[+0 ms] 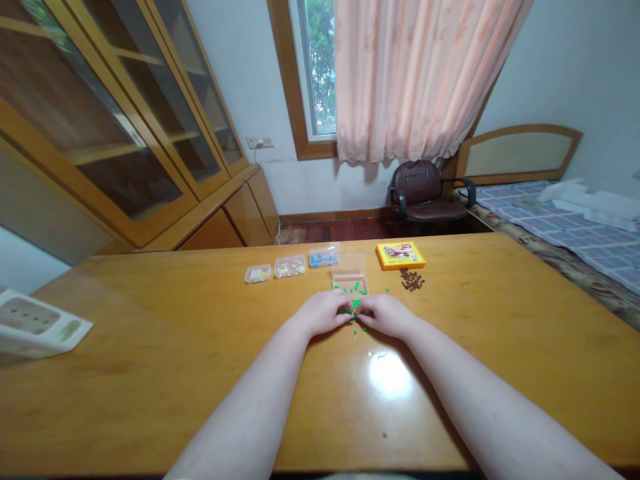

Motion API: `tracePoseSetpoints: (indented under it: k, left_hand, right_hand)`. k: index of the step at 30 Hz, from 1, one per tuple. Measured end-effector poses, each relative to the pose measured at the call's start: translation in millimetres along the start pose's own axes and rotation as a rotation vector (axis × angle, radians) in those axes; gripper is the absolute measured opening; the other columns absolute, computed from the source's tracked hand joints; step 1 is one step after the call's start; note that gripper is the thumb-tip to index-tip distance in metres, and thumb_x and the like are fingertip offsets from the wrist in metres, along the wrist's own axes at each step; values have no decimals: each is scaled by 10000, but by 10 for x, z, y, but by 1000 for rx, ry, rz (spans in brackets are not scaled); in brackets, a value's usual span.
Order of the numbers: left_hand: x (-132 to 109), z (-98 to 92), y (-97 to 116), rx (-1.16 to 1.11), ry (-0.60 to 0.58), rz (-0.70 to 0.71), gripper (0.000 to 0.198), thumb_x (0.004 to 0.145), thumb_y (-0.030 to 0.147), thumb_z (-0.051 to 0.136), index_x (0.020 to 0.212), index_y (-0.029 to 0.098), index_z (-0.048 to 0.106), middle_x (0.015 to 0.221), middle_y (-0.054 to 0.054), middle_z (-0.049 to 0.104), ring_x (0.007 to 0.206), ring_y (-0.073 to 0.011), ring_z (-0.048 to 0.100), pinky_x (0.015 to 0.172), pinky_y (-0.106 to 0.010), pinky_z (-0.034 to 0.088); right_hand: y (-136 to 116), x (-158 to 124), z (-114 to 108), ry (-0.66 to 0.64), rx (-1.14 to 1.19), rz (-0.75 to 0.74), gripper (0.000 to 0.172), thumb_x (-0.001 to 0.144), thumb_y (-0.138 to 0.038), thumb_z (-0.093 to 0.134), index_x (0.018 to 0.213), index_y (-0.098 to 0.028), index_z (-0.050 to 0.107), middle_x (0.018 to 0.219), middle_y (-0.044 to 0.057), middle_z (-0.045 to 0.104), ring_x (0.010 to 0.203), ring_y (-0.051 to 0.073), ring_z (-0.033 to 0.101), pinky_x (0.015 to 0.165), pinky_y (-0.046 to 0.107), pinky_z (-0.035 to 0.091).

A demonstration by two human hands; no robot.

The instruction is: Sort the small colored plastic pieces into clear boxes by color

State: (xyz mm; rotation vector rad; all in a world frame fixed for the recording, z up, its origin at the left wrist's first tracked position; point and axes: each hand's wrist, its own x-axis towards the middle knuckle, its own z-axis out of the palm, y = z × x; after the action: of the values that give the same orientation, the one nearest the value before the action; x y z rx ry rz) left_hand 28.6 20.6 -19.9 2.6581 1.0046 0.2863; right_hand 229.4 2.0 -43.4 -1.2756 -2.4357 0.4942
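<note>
My left hand (327, 312) and my right hand (384, 313) meet over a small pile of green pieces (356, 304) on the table. The fingers of both are curled inward, with their tips at the pile; exactly which pieces they grip is too small to tell. Right behind them a clear plastic case (350, 277) stands with its lid raised, some green pieces inside at its near side. A few loose green bits (355, 331) lie in front of my fingers, and another green bit (387, 290) is off to the right.
A case of blue pieces (323, 259), a case of pale pieces (289, 267) and a smaller clear case (258, 274) stand left. Brown pieces (412, 281) lie by a yellow box (401, 255) at right. A white box (40, 323) is on the wooden table's (165, 373) left.
</note>
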Motion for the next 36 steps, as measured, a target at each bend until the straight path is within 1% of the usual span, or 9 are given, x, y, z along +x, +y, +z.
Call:
tracePoseSetpoints:
  k: [7, 9, 12, 14, 22, 28, 30, 33, 36]
  left_hand:
    - [27, 28, -20, -18, 59, -40, 167, 858, 314, 518, 953, 250, 640, 900, -8, 617, 837, -146, 572, 741, -236, 438]
    - [28, 12, -39, -17, 136, -118, 163, 860, 312, 513, 901, 228, 647, 895, -17, 615, 840, -145, 571, 751, -241, 436]
    - [29, -12, -75, 9, 302, -273, 190, 871, 308, 490, 872, 199, 646, 917, -38, 615, 857, -156, 571, 780, -262, 433]
    - [30, -12, -99, 34, 328, -330, 212, 876, 329, 479, 879, 200, 647, 921, -40, 611, 844, -160, 572, 768, -269, 432]
    - [21, -14, -92, 41, 211, -277, 173, 859, 278, 485, 899, 223, 643, 943, -25, 601, 834, -152, 569, 744, -258, 428]
    - [-17, -59, 25, -62, -6, -64, 121, 802, 322, 581, 842, 231, 650, 878, -4, 636, 822, -152, 578, 726, -245, 429]
    - [-25, -36, 76, -105, -94, -30, 149, 743, 366, 654, 806, 231, 655, 837, 3, 645, 772, -149, 582, 675, -238, 427]
    - [-21, 14, 130, -120, -161, -32, 182, 689, 382, 704, 796, 240, 668, 805, 4, 649, 715, -148, 579, 615, -234, 415]
    - [-8, 44, 148, -99, -159, -49, 152, 705, 360, 690, 807, 248, 678, 821, -3, 657, 727, -156, 586, 624, -240, 418]
  right_hand:
    - [-46, -5, -78, 70, 88, 70, 173, 835, -269, 515, 845, -194, 670, 696, 15, 645, 616, 118, 528, 584, 213, 342]
    - [-37, -17, -109, 58, 135, 100, 172, 824, -273, 523, 891, -192, 660, 660, -2, 621, 580, 109, 504, 566, 210, 333]
    - [-5, -35, -150, -11, 197, 133, 140, 783, -284, 563, 832, -178, 640, 617, -21, 586, 542, 99, 479, 535, 206, 321]
    - [12, -42, -164, -40, 195, 151, 120, 768, -280, 571, 783, -177, 631, 605, -25, 577, 536, 98, 472, 523, 206, 309]
    - [60, -32, -166, -8, 151, 195, 167, 784, -309, 551, 829, -184, 653, 605, -21, 581, 539, 100, 470, 534, 211, 306]
    - [237, -5, -226, 294, 81, 389, 323, 867, -413, 412, 778, -187, 625, 628, 9, 595, 600, 144, 519, 552, 234, 322]
    - [293, -8, -253, 347, 65, 436, 358, 884, -409, 368, 738, -183, 605, 655, 24, 609, 628, 154, 535, 554, 237, 323]
    - [327, -24, -283, 267, -23, 507, 370, 871, -424, 392, 677, -182, 594, 638, 39, 613, 601, 155, 529, 531, 243, 306]
    - [294, -44, -297, 57, -133, 538, 331, 811, -457, 502, 649, -188, 608, 645, 54, 635, 591, 165, 536, 522, 251, 299]
